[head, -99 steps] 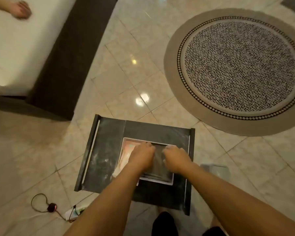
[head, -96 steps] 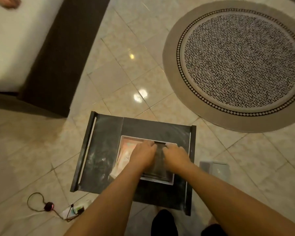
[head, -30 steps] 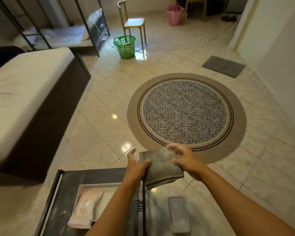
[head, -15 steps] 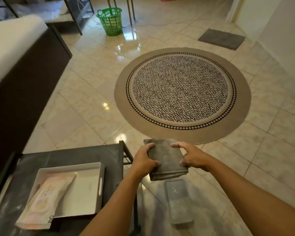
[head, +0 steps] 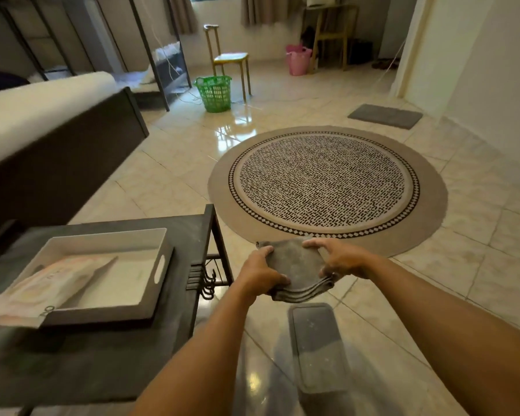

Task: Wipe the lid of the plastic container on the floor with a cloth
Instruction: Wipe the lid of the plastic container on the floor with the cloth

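Note:
A folded grey cloth [head: 297,270] is held in the air between both hands. My left hand [head: 260,273] grips its left edge and my right hand [head: 339,259] grips its right edge. Below and slightly nearer than the cloth, the grey dusty lid of the plastic container [head: 317,346] lies flat on the tiled floor, clear of both hands.
A dark low table [head: 108,349] at left carries a white tray [head: 159,265] with a pink packet [head: 48,286]. A round patterned rug [head: 324,187] lies ahead. A bed [head: 42,121] stands at left; a green basket [head: 215,93], chair and pink bucket stand far back.
Both hands lifted the cloth out of the tray and carried it right, over the floor lid. The head has tilted up since half a second ago, showing more of the room.

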